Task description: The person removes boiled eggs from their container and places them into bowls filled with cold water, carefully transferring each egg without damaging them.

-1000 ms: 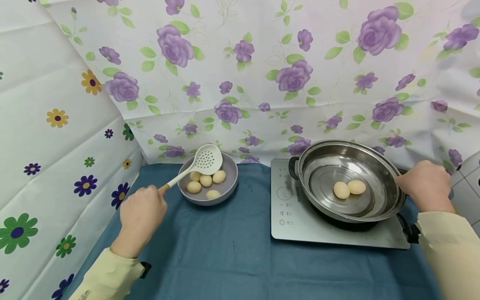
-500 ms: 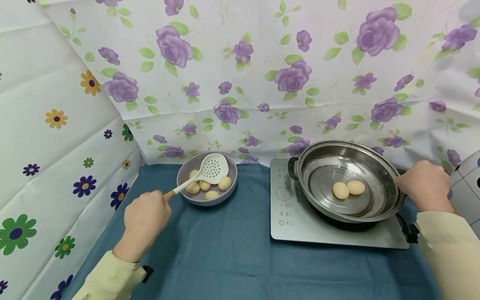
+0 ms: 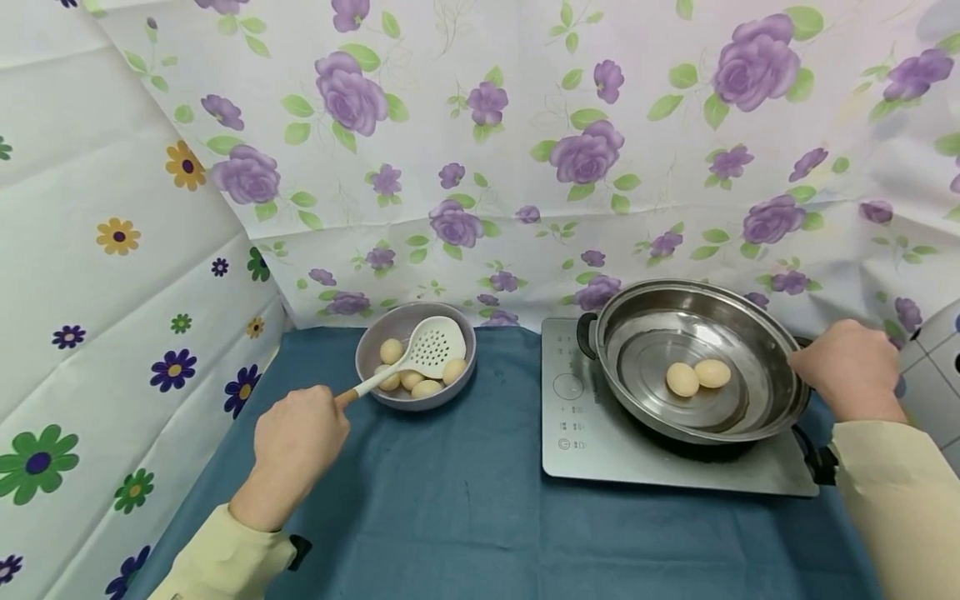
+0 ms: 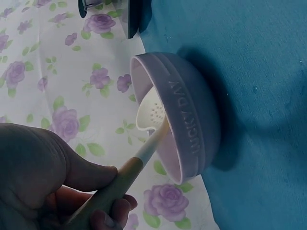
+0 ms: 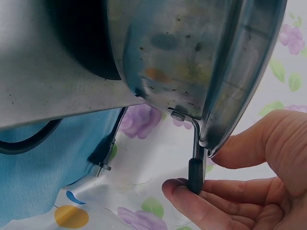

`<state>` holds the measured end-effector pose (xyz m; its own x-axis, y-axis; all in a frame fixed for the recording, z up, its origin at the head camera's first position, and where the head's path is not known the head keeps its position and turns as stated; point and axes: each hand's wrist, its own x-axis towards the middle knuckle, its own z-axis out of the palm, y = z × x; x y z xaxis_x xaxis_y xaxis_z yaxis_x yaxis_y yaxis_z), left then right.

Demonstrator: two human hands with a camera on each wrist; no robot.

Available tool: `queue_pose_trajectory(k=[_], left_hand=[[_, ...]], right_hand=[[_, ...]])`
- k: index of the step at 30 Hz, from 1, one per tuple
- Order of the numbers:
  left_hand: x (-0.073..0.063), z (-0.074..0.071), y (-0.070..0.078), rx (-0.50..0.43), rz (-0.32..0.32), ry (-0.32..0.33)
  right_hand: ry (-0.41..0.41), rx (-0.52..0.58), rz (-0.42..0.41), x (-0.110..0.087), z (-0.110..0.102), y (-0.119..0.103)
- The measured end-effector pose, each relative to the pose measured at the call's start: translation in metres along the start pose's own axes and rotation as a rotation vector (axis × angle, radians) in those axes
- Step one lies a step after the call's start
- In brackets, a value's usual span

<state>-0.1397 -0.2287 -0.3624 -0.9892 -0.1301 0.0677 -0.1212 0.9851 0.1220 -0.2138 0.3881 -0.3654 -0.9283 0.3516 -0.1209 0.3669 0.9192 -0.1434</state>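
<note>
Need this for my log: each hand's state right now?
Left hand: closed, holding the slotted spoon.
Right hand: closed, holding the pan at its side handle.

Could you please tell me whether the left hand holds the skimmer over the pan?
No, the left hand holds the skimmer over the bowl, not the pan.

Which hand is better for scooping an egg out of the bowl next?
Probably the left hand: it holds the slotted spoon, which reaches into the bowl with the eggs. The right hand is farther off, gripping the pan by its handle.
</note>
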Motion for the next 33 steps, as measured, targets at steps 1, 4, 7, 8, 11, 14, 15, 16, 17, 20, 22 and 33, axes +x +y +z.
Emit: queue_pose_trajectory(k=[1,4,7,8,11,14,15,16,17,20,22,33], left_hand=[[0.000,0.000,0.000,0.001,0.000,0.001],[-0.001,-0.001,0.001,0.003,0.004,0.004],[-0.002,-0.002,0.001,-0.001,0.006,-0.003],[-0.002,-0.002,0.002,-0.004,0.006,-0.006],[-0.003,-0.004,0.003,-0.014,0.004,-0.020],[-0.004,-0.007,0.004,-0.019,-0.001,-0.041],[-0.004,-0.008,0.004,-0.022,-0.003,-0.049],[-0.004,-0.009,0.004,-0.025,-0.007,-0.056],[-0.004,-0.009,0.004,-0.028,-0.010,-0.062],[-0.004,-0.011,0.002,-0.041,-0.019,-0.081],[-0.003,-0.012,0.000,-0.054,-0.026,-0.095],[0.001,-0.018,-0.006,-0.109,-0.058,-0.164]], right_hand=[[0.000,-0.002,0.001,0.000,0.000,0.000],[0.000,-0.008,0.003,0.000,0.000,0.000],[0.007,-0.004,0.002,0.001,0.001,0.000],[0.008,-0.002,0.002,0.001,0.001,0.000],[0.007,0.000,0.006,0.001,0.002,0.000],[0.005,-0.010,0.009,0.001,0.002,0.000],[0.004,-0.013,0.011,0.001,0.002,0.000],[0.004,-0.015,0.012,0.001,0.002,0.000],[0.007,-0.014,0.012,0.001,0.002,0.000],[0.011,-0.004,0.010,0.001,0.001,0.000],[0.014,0.003,0.007,0.001,0.001,0.000],[0.006,-0.002,0.005,0.001,0.001,0.001]])
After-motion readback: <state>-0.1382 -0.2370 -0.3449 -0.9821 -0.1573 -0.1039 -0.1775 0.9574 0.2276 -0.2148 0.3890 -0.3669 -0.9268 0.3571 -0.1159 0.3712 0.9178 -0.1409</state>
